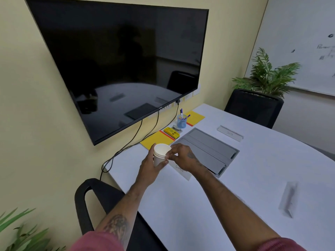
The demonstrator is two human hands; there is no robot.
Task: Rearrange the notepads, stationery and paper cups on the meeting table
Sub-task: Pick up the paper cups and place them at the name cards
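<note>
Head cam — left hand grips cup stack, right hand pinches its rim — yellow notepad just behind, name card below.

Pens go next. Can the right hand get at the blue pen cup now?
Probably not yet: the right hand pinches the rim of the paper cups the left hand holds. Freed, its path to the pen cup looks clear.

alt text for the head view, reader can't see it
Left hand grips a stack of white paper cups at the meeting table while the right hand pinches the top rim. Yellow notepads and a blue pen holder lie beyond.
</note>
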